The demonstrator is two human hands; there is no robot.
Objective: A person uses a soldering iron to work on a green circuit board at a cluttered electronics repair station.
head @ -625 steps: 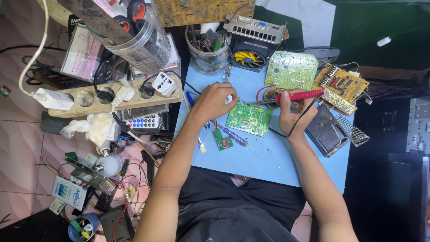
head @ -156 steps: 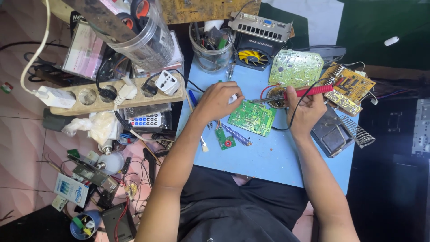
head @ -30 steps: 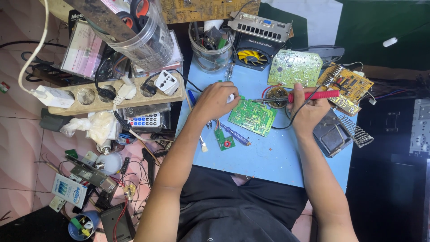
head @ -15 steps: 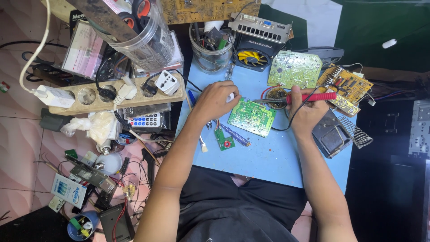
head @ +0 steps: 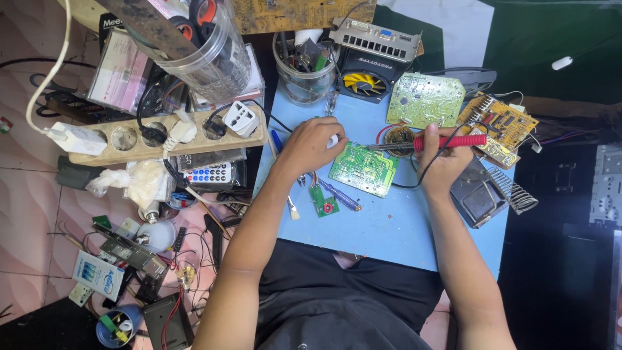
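On the light blue table lies a green circuit board. My left hand rests at the board's left edge, fingers curled on something small and white. My right hand grips a red-handled soldering iron, held level, its metal tip pointing left over the board's upper edge. A black cord runs down from the iron across the table. A small green board and a blue-handled tool lie just below the main board.
A larger pale green board, a yellow board, a cooling fan and a clear jar of tools line the table's far side. A coil iron stand sits right. A power strip and floor clutter lie left.
The soldering iron has shifted slightly; its tip now points left over the board's upper edge. My left hand has stayed at the board's left edge.
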